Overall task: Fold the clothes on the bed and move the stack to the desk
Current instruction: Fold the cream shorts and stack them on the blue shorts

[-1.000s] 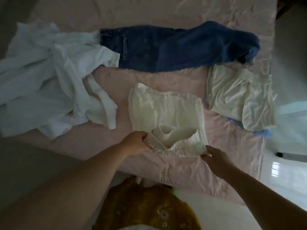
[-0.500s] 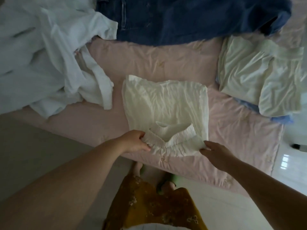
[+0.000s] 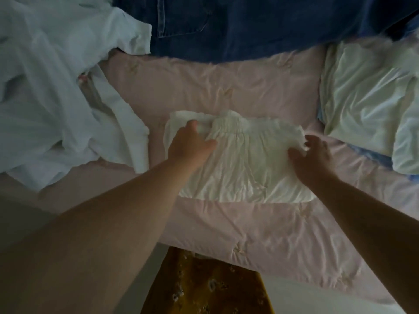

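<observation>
A cream-white garment with an elastic gathered waistband [image 3: 244,164] lies folded in half on the pink bed cover [image 3: 226,87], its waistband edge now at the far side. My left hand [image 3: 189,143] grips the waistband's left end, fingers curled into the cloth. My right hand [image 3: 311,155] pinches the waistband's right corner. Blue jeans [image 3: 249,23] lie across the far part of the bed. A rumpled white shirt [image 3: 52,87] is heaped at the left. A folded pale garment [image 3: 371,105] sits at the right on top of a blue one [image 3: 371,155].
The bed's near edge [image 3: 249,264] runs across the lower frame, with pale floor below it. My mustard patterned skirt [image 3: 204,286] shows at the bottom centre. Bare pink cover lies between the cream garment and the jeans.
Both hands lifted the waistband end from the near edge and carried it away from me over the garment, folding it in half. The camera moved closer to the bed.
</observation>
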